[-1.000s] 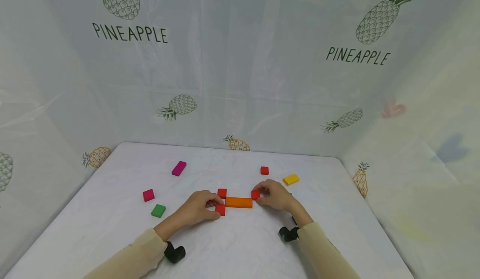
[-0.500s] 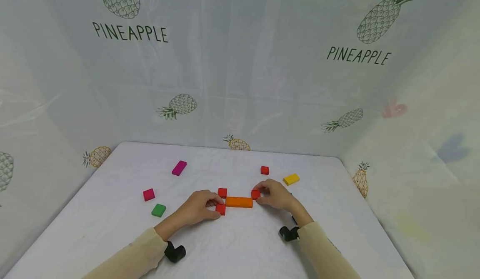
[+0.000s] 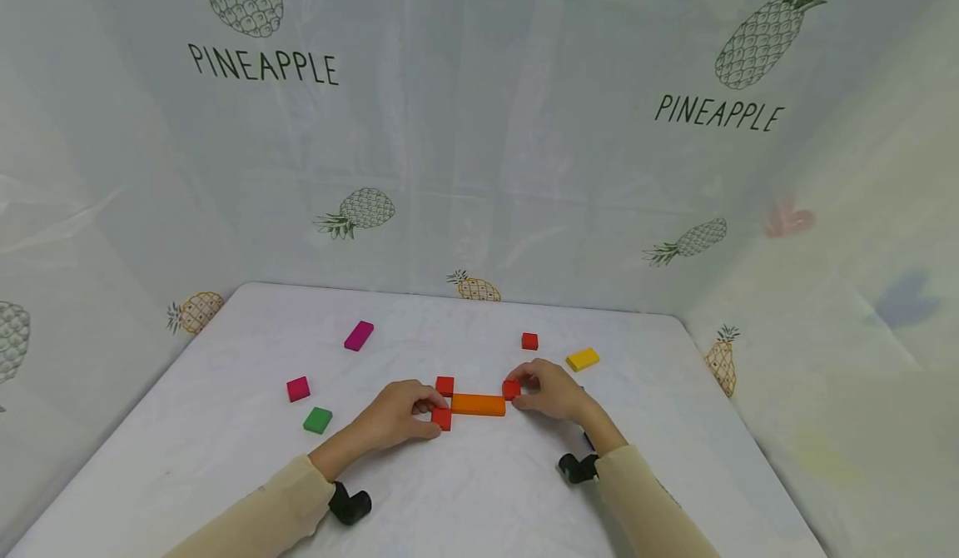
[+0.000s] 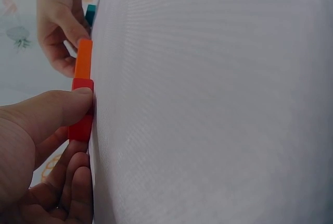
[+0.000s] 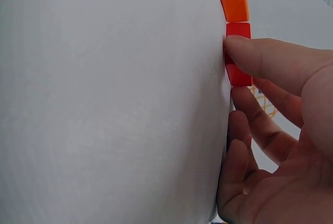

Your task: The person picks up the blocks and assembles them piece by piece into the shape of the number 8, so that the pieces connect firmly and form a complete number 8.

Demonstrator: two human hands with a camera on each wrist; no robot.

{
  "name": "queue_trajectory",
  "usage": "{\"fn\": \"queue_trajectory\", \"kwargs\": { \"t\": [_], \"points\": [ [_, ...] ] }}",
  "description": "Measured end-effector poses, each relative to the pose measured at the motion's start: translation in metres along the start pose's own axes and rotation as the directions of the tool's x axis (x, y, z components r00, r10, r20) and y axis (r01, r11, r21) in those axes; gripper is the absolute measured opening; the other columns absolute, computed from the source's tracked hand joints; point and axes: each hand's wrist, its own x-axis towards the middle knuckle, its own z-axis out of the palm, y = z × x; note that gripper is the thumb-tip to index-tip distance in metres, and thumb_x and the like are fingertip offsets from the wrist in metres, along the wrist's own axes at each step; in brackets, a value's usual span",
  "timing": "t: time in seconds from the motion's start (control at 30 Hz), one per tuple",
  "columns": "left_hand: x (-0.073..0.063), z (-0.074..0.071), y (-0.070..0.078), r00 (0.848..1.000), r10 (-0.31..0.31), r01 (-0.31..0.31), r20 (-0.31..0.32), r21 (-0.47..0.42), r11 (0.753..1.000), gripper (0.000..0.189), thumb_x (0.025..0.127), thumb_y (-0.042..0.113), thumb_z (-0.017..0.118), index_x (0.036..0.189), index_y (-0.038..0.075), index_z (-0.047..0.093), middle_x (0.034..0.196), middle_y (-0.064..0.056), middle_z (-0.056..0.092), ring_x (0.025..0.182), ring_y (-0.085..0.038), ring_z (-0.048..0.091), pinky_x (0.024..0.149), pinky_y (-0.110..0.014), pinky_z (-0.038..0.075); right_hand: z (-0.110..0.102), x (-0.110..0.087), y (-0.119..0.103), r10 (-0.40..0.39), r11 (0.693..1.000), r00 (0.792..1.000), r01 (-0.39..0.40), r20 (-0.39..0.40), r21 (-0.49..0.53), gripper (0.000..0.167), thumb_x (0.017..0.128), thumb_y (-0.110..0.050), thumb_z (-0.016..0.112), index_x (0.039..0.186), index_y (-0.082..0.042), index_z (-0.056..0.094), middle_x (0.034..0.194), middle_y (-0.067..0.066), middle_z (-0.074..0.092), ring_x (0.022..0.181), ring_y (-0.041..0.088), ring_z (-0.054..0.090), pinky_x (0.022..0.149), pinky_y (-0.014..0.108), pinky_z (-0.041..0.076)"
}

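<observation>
In the middle of the table lies a long orange block (image 3: 478,406). My left hand (image 3: 397,412) pinches a red block (image 3: 441,419) near the orange block's left end, thumb at the front and fingers behind. Just beyond it, another red block (image 3: 445,386) sits at the far left corner of the orange one. My right hand (image 3: 553,390) pinches a third red block (image 3: 511,390) by the orange block's far right corner. Seen from the right wrist, the thumb presses the near face of that red block (image 5: 239,73). All of these rest on the tabletop.
Around them lie a magenta block (image 3: 359,336), a crimson block (image 3: 298,389) and a green block (image 3: 318,420) to the left. A red block (image 3: 529,341) and a yellow block (image 3: 583,359) are at the back right. The table (image 3: 419,500) is white, with a pineapple-print curtain (image 3: 479,125) behind.
</observation>
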Motion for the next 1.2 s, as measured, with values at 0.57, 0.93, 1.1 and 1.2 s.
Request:
{"fn": "queue_trajectory", "kwargs": {
  "t": [0.57, 0.93, 1.1, 1.2],
  "points": [
    [-0.0002, -0.0004, 0.0021, 1.000, -0.016, 0.016, -0.001, -0.008, 1.000, 0.027, 0.087, 0.018, 0.088, 0.111, 0.020, 0.077, 0.096, 0.004, 0.064, 0.093, -0.016, 0.055, 0.080, -0.028, 0.050, -0.0006, 0.0008, 0.0016, -0.012, 1.000, 1.000, 0.012, 0.011, 0.003, 0.032, 0.090, -0.016, 0.086, 0.120, -0.020, 0.073, 0.110, -0.004, 0.066, 0.106, 0.019, 0.058, 0.097, 0.042, 0.055],
    [-0.0007, -0.0021, 0.0044, 1.000, -0.018, 0.018, 0.001, -0.003, 1.000, 0.026, 0.087, 0.018, 0.088, 0.111, 0.019, 0.078, 0.096, 0.004, 0.063, 0.093, -0.016, 0.055, 0.079, -0.028, 0.049, -0.0017, 0.0006, -0.0004, -0.014, 1.000, 1.000, 0.014, 0.017, -0.001, 0.035, 0.090, -0.016, 0.086, 0.122, -0.020, 0.073, 0.110, -0.003, 0.065, 0.106, 0.019, 0.058, 0.097, 0.041, 0.054],
    [-0.0013, -0.0026, 0.0050, 1.000, -0.012, 0.012, 0.002, -0.010, 1.000, 0.027, 0.087, 0.017, 0.087, 0.112, 0.018, 0.078, 0.096, 0.003, 0.063, 0.093, -0.016, 0.055, 0.079, -0.028, 0.049, -0.0034, 0.0004, 0.0009, -0.009, 1.000, 0.999, 0.008, 0.033, 0.013, 0.037, 0.090, -0.018, 0.086, 0.124, -0.020, 0.072, 0.113, -0.003, 0.065, 0.107, 0.020, 0.058, 0.100, 0.045, 0.054],
    [-0.0016, -0.0025, 0.0051, 1.000, -0.010, 0.010, 0.003, -0.014, 1.000, 0.027, 0.088, 0.016, 0.087, 0.113, 0.017, 0.078, 0.096, 0.004, 0.063, 0.093, -0.016, 0.055, 0.080, -0.028, 0.049, -0.0060, -0.0006, 0.0026, -0.007, 0.999, 0.999, 0.005, 0.049, 0.033, 0.038, 0.090, -0.021, 0.086, 0.126, -0.020, 0.071, 0.117, -0.001, 0.066, 0.111, 0.022, 0.059, 0.103, 0.048, 0.053]
  ]
}}
